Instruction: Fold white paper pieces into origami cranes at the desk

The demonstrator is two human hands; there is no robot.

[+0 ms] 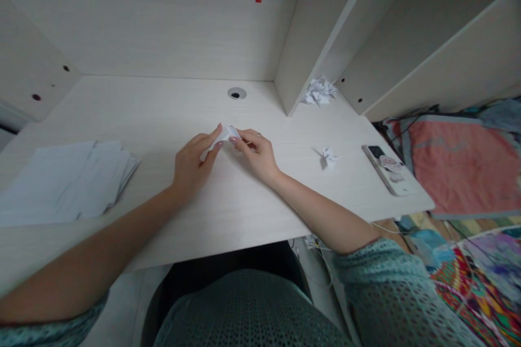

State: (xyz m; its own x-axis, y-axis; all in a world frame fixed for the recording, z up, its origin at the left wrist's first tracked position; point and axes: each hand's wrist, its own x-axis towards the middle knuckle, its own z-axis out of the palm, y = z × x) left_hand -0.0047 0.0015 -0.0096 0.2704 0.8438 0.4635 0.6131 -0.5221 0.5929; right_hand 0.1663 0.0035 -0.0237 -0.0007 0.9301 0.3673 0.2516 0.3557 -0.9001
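Note:
A small piece of folded white paper (226, 133) is held between both hands, a little above the middle of the desk. My left hand (194, 161) pinches its left side between thumb and fingers. On the other side, the thumb and fingers of my right hand (257, 153) close on its right edge. The fingertips cover part of the paper, so its full shape cannot be made out. To the right of my right hand, a folded white paper piece with pointed ends, like a paper crane (328, 158), rests on the desk.
Stacked white paper sheets (87, 176) lie at the left. Several folded white papers (320, 91) are heaped behind the upright divider (303, 54). A phone (388, 169) lies near the desk's right edge. The desk (171, 238) has a round cable hole (236, 93) at the back.

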